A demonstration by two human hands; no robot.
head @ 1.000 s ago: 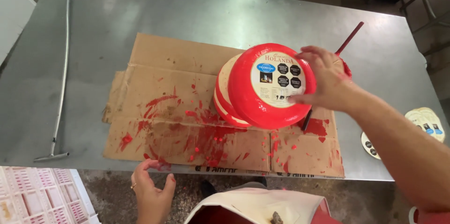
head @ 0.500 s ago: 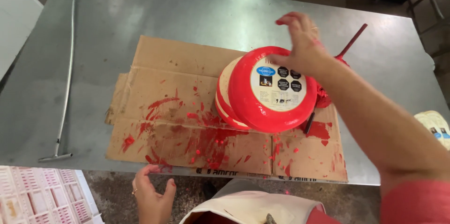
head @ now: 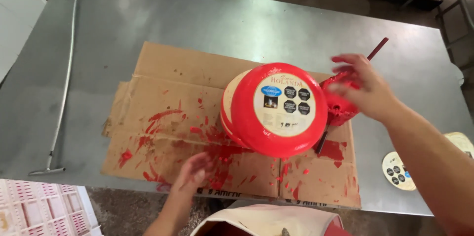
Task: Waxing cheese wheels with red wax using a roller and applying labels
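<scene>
Beside the glossy round red wax-coated cheese wheel (head: 276,110) on paint-smeared flat brown cardboard (head: 168,102), both hands hover spread and empty, left (head: 195,172), right (head: 363,88).

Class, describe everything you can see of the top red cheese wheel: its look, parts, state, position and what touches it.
The top red cheese wheel is a round wheel with a glossy red coating that looks like wax. A round pale label with a blue oval and dark octagons sits on its upper face. It lies flat, shifted right, on a second wheel whose side shows cream and red bands. The stack stands on paint-spattered cardboard. Neither hand touches it.
</scene>
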